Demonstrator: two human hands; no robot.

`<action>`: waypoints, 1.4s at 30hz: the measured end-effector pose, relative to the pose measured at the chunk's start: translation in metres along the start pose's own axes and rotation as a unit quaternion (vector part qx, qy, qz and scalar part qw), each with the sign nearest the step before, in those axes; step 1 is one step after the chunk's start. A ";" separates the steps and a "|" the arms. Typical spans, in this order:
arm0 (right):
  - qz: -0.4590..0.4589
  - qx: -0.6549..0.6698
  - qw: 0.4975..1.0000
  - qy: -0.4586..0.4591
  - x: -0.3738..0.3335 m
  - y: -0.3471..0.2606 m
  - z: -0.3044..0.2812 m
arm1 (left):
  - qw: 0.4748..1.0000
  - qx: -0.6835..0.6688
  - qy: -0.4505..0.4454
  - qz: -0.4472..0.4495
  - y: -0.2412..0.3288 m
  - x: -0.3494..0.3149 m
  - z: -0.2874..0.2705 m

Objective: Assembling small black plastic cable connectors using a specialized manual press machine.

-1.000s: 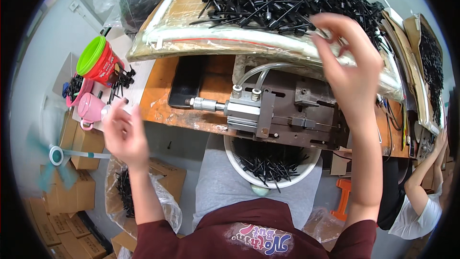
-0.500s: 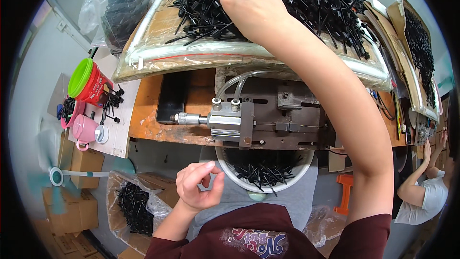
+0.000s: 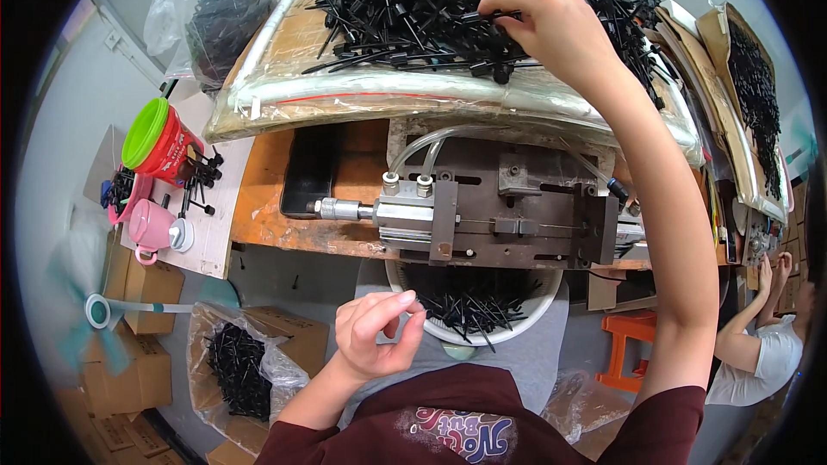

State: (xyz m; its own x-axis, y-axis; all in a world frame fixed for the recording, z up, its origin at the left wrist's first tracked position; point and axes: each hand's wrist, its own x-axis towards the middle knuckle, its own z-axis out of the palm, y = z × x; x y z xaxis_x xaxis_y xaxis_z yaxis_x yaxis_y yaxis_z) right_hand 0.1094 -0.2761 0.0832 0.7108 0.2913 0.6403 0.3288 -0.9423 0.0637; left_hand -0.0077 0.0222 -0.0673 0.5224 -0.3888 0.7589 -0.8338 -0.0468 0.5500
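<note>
Above a big heap of thin black plastic parts (image 3: 413, 21) on a plastic-wrapped board, my right hand (image 3: 551, 26) pinches one black stick-shaped part (image 3: 491, 15) between thumb and fingers. My left hand (image 3: 376, 333) hovers in front of the bench, left of a white basket (image 3: 398, 280). Its thumb and forefinger curl together; whatever lies between them, if anything, is too small to make out. Between the hands sits a metal fixture (image 3: 517, 228) with a silver air cylinder (image 3: 405, 222) and two clear hoses. A small dark block and thin rod lie along its middle.
Black parts fill the basket in my lap and a plastic-lined box (image 3: 237, 370) on the floor. At left stand a red bucket (image 3: 164, 151), a pink cup (image 3: 148, 226) and a fan (image 3: 97, 311). An orange stool (image 3: 622, 353) is at right; another person (image 3: 758, 357) works farther right.
My right hand has moved right across the heap and turned, now showing a black part in its fingertips. My left hand has shifted slightly right, toward the basket.
</note>
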 end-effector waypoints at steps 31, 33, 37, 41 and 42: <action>0.154 -0.094 0.983 0.024 -0.015 -0.025 0.014 | 0.987 -0.061 -0.138 -0.052 0.030 0.060 0.040; 0.194 -0.101 0.973 -0.072 -0.001 -0.015 0.021 | 0.982 -0.034 -0.186 -0.026 0.028 0.053 0.049; 0.196 -0.068 0.970 -0.126 0.005 0.000 0.021 | 0.980 0.021 -0.197 -0.028 0.023 0.048 0.061; 0.160 -0.031 0.975 -0.153 -0.002 0.022 0.004 | 0.974 0.078 -0.211 -0.012 0.019 0.045 0.065; 0.170 -0.014 0.973 -0.158 -0.005 0.025 -0.001 | 0.973 0.083 -0.215 -0.005 0.018 0.045 0.066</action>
State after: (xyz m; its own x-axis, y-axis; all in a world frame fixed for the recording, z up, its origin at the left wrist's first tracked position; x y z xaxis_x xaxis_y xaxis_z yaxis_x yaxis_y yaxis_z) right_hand 0.1133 -0.3008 0.0826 0.9324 -0.0055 0.3613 0.0276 -0.9959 -0.0865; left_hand -0.0106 -0.0564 -0.0464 0.4369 -0.7351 0.5184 -0.8653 -0.1859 0.4655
